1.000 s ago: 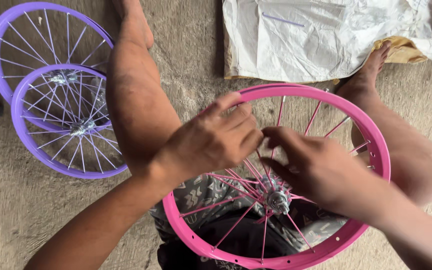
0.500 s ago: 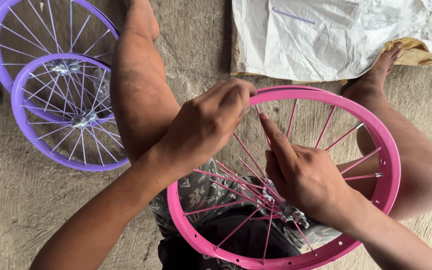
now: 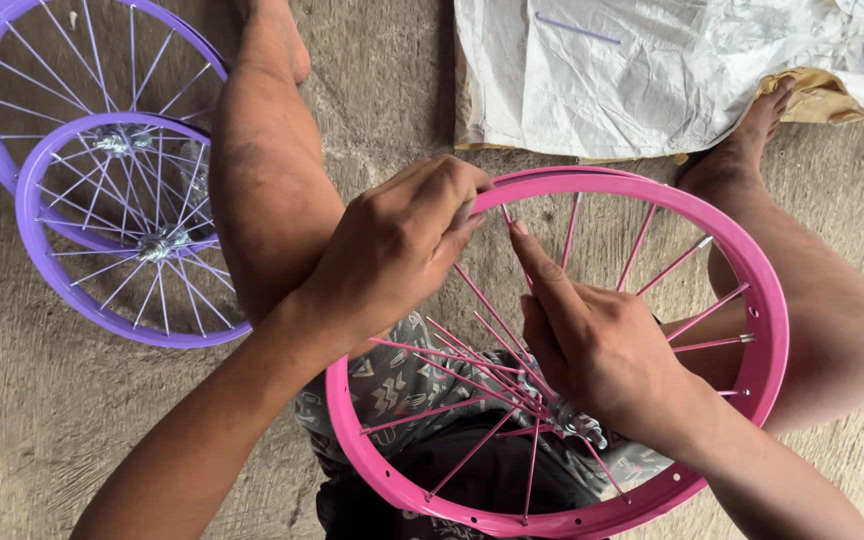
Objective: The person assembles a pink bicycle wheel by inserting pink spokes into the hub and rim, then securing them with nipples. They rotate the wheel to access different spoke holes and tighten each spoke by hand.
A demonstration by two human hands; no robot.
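A pink bicycle wheel rim (image 3: 758,300) rests across my lap, with pink spokes (image 3: 487,310) fanning out from a metal hub (image 3: 580,420). My left hand (image 3: 392,245) pinches the outer end of one spoke right at the rim's upper left edge. My right hand (image 3: 592,335) lies over the spokes above the hub, its index finger stretched up along a spoke toward the left hand's fingertips. Some spokes on the right reach the rim; several near the hub hang loose.
Two finished purple wheels (image 3: 127,230) (image 3: 72,70) lie stacked on the concrete floor at the left. A white sack (image 3: 652,75) with a thin purple spoke on it is spread at the top, over brown paper (image 3: 822,95). My bare legs flank the rim.
Both hands have moved up from near the hub toward the rim's upper left edge; the left now pinches a spoke end at the rim, and the right index finger extends toward it.
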